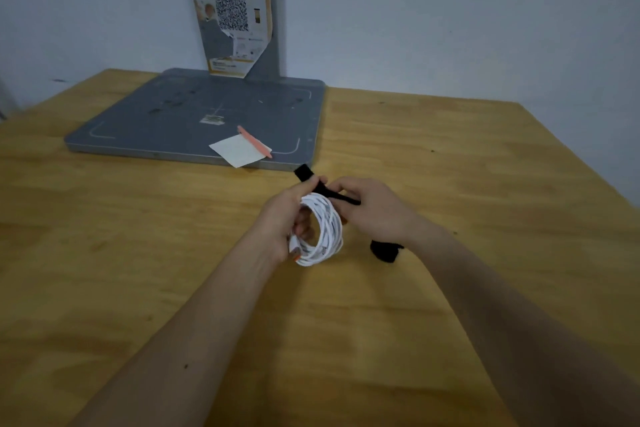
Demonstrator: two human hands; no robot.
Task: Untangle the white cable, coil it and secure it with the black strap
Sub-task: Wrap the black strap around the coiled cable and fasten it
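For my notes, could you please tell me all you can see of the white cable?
The cable is white, thin and wound into a tight coil of many loops, held upright above the table. An orange-tipped end shows at its lower left. The left hand grips it, fingers through the loops. The black strap crosses its top, pinched by the right hand.

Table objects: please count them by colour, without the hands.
White: 2, coiled cable, paper sheet
Black: 2, strap, black item near the right wrist
Grey: 1, flat board
Pink: 1, pen
Orange: 1, poster
Total: 7
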